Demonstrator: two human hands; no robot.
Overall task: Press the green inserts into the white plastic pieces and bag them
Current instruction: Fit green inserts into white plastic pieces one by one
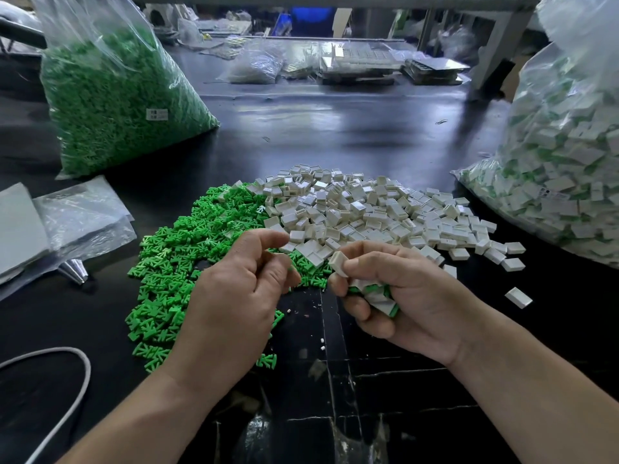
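here, the right hand [395,296] pinches a white square plastic piece [337,262]; the left hand [234,296] curls over loose green plastic inserts [167,262]; whether it grasps one, i cannot tell

Black table [335,128] — loose green inserts [174,256] beside white pieces [361,209], green-filled bag [110,95] behind.

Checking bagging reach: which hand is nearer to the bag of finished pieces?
Right. The right hand, pinching a white piece, lies left of the bag of finished pieces; the left hand is farther left, over the green inserts.
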